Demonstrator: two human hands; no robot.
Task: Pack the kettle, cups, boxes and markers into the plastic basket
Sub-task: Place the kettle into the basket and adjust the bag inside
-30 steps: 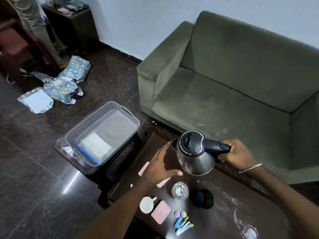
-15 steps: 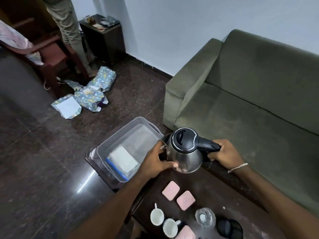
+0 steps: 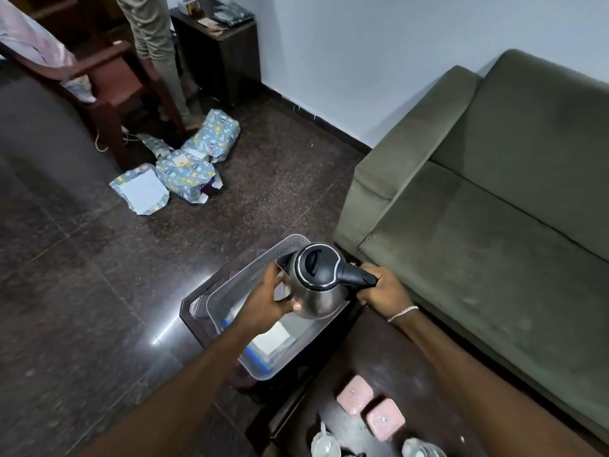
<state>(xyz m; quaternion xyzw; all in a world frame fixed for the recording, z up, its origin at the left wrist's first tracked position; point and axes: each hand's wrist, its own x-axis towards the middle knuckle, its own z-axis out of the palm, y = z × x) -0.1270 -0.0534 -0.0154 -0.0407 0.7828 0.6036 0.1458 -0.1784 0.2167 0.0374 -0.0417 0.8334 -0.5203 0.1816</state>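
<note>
Head view caught the steel kettle [image 3: 314, 285] held over the far end of the grey plastic basket [image 3: 230, 293], not yet set down. To seat it well, I judged it should go down upright into the open far part — clear of the white box [image 3: 270, 336] lying inside. Right hand [image 3: 382, 290] gripped the black handle; left hand [image 3: 267, 301] cupped the shiny body. Two pink boxes [image 3: 355, 394] waited on the near table [image 3: 389, 357].
</note>
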